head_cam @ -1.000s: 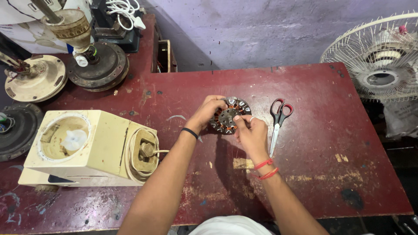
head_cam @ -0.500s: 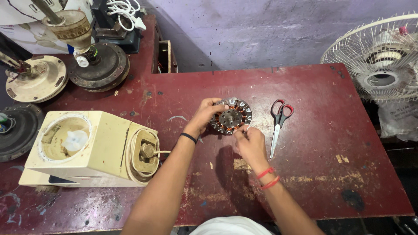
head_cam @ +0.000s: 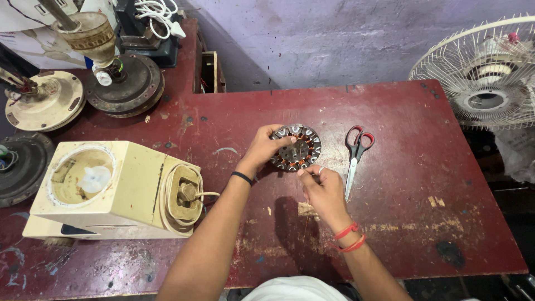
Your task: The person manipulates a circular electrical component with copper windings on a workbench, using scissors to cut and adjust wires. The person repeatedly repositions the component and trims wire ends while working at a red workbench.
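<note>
We see the motor stator [head_cam: 298, 147], a round ring of metal plates with copper windings, lying flat on the worn red surface [head_cam: 390, 223], roughly mid-width and toward the far half. Our left hand [head_cam: 266, 146] rests on its left edge, fingers curled over the rim and gripping it. Our right hand [head_cam: 322, 189] sits just nearer than the stator, thumb and forefinger pressed together in a pinch; what they hold is too fine to make out, possibly a thin wire. A black band circles the left wrist, red bands the right. Red-handled scissors [head_cam: 354, 156] lie just to the right of the stator, blades closed and pointing toward us, close beside the right hand but not touching it. To the left, a cream-coloured appliance base [head_cam: 106, 189] lies on its side with a cord coiled at its end; it stands well apart from the hands. At the far left are round fan motor housings [head_cam: 122, 83], one with a metal cup on its stem. A white cable [head_cam: 159, 11] sits on dark equipment at the far corner. A wire fan guard [head_cam: 485, 72] stands off the right edge. Nothing lies between the hands and the stator. A small tan scrap [head_cam: 305, 209] lies on the surface beneath the right hand.
</note>
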